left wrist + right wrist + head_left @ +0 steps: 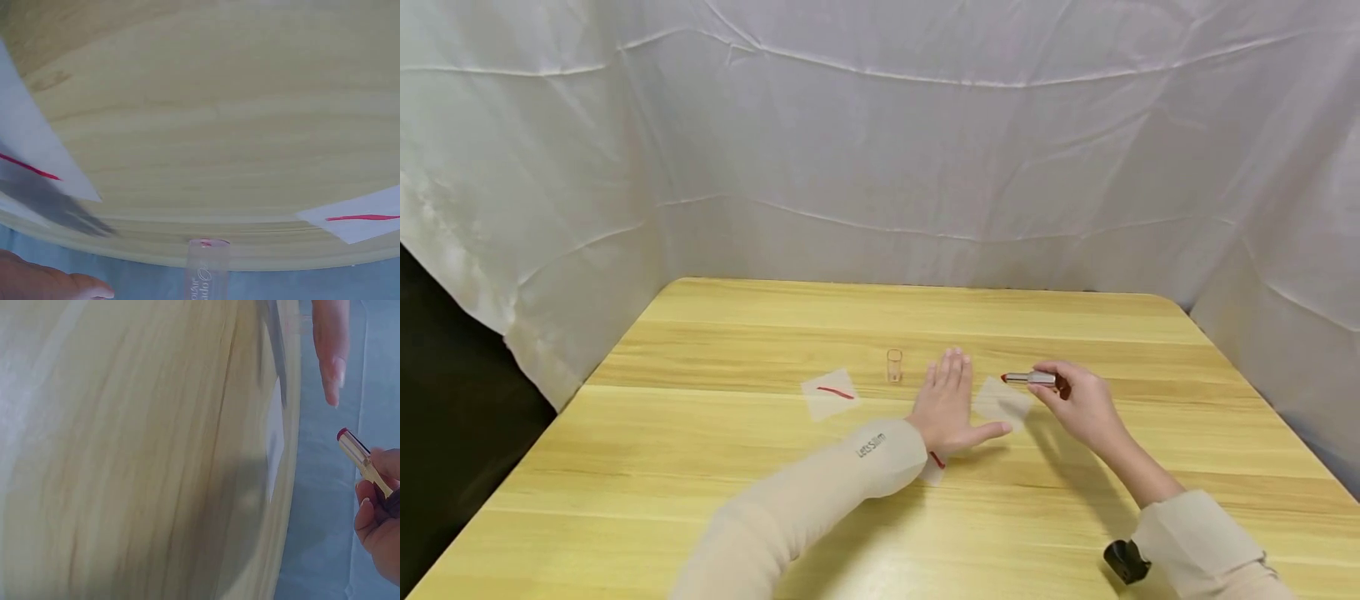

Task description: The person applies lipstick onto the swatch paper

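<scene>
Pinched between the thumb and fingers of my right hand (1078, 404) is a lipstick (1028, 378), its red tip pointing left above the edge of a white paper square (1002, 406). The right wrist view shows the same lipstick (355, 450) with its red end bared. My left hand (946, 404) stretches out palm down, fingers straight and thumb spread toward that square, holding nothing. Partly hidden under the left wrist is another paper piece (933, 473) with a red stroke. A clear lipstick cap (894, 367) stands just left of the left fingertips.
Left of the cap lies a third paper square (827, 408) marked with a red line. All of it is on a wooden table (700, 467). Pale fabric (910, 158) hangs behind and at the sides. A black device (1126, 561) sits at the right cuff.
</scene>
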The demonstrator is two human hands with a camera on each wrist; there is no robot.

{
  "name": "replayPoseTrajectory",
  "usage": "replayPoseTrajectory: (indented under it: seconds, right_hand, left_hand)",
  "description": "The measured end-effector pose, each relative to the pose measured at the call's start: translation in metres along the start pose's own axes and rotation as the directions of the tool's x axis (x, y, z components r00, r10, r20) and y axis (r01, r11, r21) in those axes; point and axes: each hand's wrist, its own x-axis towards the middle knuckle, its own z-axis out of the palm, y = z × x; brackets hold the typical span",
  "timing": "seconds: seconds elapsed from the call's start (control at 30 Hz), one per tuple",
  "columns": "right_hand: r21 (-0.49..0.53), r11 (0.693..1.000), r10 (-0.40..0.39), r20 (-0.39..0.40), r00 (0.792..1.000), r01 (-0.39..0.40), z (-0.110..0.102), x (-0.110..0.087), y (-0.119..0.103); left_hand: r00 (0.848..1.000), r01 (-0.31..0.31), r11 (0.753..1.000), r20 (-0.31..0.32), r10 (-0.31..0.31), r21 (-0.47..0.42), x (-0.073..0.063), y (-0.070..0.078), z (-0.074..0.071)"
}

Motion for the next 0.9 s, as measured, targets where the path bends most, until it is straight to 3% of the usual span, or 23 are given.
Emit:
replayPoseTrajectory:
  seconds: [0.27, 0.9]
  right_hand:
    - [-0.015, 1.0, 0.021, 0.041, 0.999, -0.021, -0.001, 0.0, 0.003]
    - [-0.047, 0.998, 0.037, 0.175, 0.984, -0.029, 0.007, 0.004, 0.008]
  left_hand:
    - [0.999, -0.036, 0.999, 0.009, 0.035, 0.037, 0.002, 0.003, 0.009]
    - [0.998, -0.012, 0.995, 0.059, 0.006, 0.099, 0.008, 0.009, 0.014]
